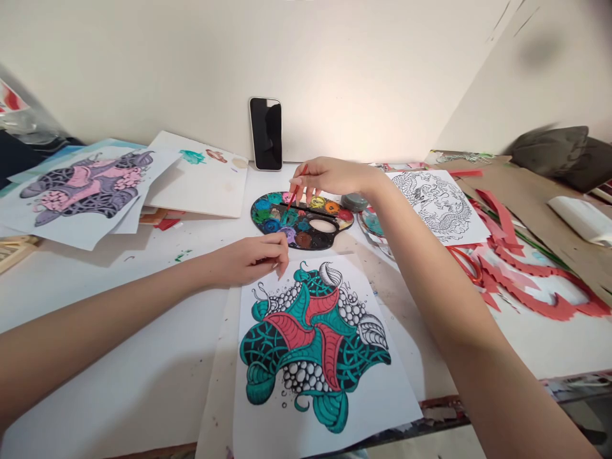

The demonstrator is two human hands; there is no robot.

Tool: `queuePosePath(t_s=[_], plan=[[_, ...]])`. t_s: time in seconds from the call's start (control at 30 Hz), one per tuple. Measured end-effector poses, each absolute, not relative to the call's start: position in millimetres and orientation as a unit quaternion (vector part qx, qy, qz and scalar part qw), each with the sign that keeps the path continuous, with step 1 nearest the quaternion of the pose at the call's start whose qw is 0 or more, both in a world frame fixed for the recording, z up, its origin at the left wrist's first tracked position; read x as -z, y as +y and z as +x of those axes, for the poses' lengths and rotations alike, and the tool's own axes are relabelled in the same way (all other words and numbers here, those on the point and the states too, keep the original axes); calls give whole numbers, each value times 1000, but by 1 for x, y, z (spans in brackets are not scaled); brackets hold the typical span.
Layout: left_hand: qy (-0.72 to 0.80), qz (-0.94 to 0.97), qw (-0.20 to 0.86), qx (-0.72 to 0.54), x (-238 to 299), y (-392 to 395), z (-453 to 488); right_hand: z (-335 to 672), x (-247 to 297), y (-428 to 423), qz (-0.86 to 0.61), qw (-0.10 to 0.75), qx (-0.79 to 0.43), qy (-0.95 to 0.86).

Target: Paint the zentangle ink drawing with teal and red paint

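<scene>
The right hand was above the palette near the far edge of the desk, and its fingers were closed around a thin brush with a red handle. The tip of this brush was down at the paint on the palette, which had many round patches of blue, green, purple, yellow, orange and red. The left hand rested just above the top edge of the drawing, and its fingers were loosely curled, with nothing visible in them. This drawing lay near the front edge of the desk and had a black pattern with teal and red parts. Behind the palette, a phone stood against the wall. To the left side lay a pink drawing, partly coloured. To the right were a grey jar, a second palette partly under the dragon sheet, and red scissors beside red paper strips on cardboard.
</scene>
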State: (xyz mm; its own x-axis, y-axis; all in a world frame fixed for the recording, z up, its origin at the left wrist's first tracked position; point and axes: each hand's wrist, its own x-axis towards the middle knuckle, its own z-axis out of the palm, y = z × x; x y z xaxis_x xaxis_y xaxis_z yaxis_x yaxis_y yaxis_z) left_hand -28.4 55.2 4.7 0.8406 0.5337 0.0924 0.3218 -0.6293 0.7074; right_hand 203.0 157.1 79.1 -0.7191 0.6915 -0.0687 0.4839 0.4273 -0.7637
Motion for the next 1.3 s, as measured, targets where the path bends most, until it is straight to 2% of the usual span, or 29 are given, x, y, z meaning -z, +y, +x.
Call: queuePosePath(t_s=[0.2, 0.33, 0.47, 0.6, 0.73, 0.87, 1.0, 1.3], plan=[[247, 889, 357, -145, -5, 55, -28, 212, -86, 156, -334, 62, -411, -846], [244, 890, 357, -147, -3, 56, -29, 216, -87, 157, -354, 89, -403, -840], [247, 888, 360, -144, -2, 56, -29, 218, -86, 159, -351, 58, -422, -834], [243, 888, 362, -145, -3, 56, -30, 219, -86, 160, -335, 87, -410, -844], [244, 888, 362, -144, -3, 56, -29, 217, -87, 159, -318, 52, -427, -845], [242, 889, 360, -146, -5, 56, -29, 216, -85, 159, -316, 79, -417, -849], [236, 888, 362, -156, -6, 54, -29, 218, -89, 156, -327, 69, -417, -845], [231, 869, 377, -223, -2, 56, -28, 217, -123, 104, -324, 300, -302, -845]])
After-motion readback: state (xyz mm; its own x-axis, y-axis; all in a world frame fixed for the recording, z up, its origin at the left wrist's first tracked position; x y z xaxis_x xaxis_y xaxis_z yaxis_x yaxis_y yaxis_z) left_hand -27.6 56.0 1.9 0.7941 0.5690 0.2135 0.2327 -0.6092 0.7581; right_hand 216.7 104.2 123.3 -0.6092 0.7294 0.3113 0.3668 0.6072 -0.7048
